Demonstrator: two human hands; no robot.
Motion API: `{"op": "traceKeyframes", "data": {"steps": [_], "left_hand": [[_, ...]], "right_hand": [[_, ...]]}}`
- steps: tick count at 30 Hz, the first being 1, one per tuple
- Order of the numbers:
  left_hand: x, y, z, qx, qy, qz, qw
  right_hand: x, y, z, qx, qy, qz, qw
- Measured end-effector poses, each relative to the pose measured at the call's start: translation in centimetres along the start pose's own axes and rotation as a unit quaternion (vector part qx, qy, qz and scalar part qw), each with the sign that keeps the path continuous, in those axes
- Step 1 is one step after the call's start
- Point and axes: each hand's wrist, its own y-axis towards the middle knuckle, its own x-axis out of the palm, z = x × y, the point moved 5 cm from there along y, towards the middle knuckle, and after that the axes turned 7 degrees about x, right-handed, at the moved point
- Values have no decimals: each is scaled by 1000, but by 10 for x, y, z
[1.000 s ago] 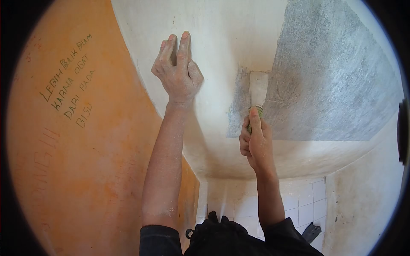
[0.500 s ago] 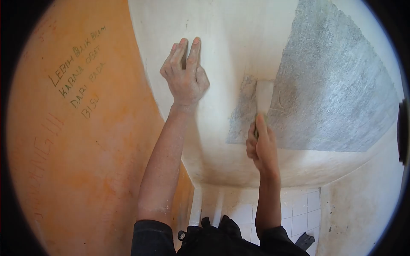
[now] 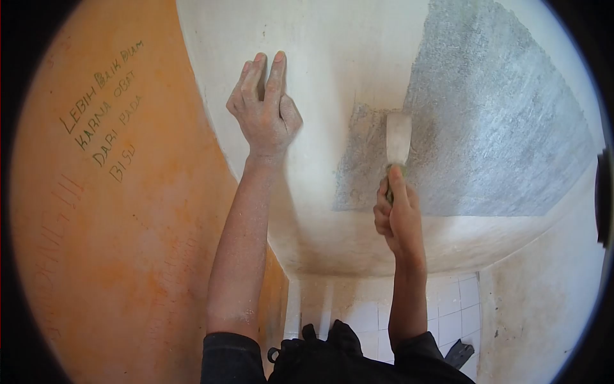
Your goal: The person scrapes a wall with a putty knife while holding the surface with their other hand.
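My right hand (image 3: pixel 400 214) is wrapped round the green handle of a scraper (image 3: pixel 398 137), thumb lying along the handle. The scraper's flat, pale blade points up the wall, its edge over the grey, rough patch (image 3: pixel 492 121) where the paint layer is off. Left of the blade is a narrower strip of the same grey surface, bordered by cream paint. My left hand (image 3: pixel 265 118) rests on the cream wall (image 3: pixel 332 57) left of the patch, fingers stretched upward and spread, holding nothing. Dust whitens its skin.
An orange wall (image 3: pixel 128 224) with handwriting (image 3: pixel 105 109) meets the cream wall at my left. Below are white floor tiles (image 3: pixel 451 313) and a dark object (image 3: pixel 459 353) lying on them. A stained pale wall (image 3: pixel 531 307) stands at the right.
The scraper and my right hand have shifted slightly right across the grey patch, and the blade now shows more of its face. My left hand keeps its pose while the view has shifted a little.
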Motion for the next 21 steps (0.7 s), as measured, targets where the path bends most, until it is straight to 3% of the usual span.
{"op": "traceKeyframes", "data": {"steps": [5,9,11,14,21], "left_hand": [[1,0,-4,-5,-7,-4,1000],[0,1,-1,-2,-10,4,1000],[0,1,-3,-14,-14,-9,1000],[0,1,-3,-7,-9,-4,1000],[0,1,-3,1,-2,0,1000]], "right_hand": [[11,2,-9,40,2,-2,999],[-8,1,2,6,-10,2,1000],[-13,0,18,49,3,1,999],[8,0,-13,20,7,-13,1000],[-11,1,6,33,1,19,999]]}}
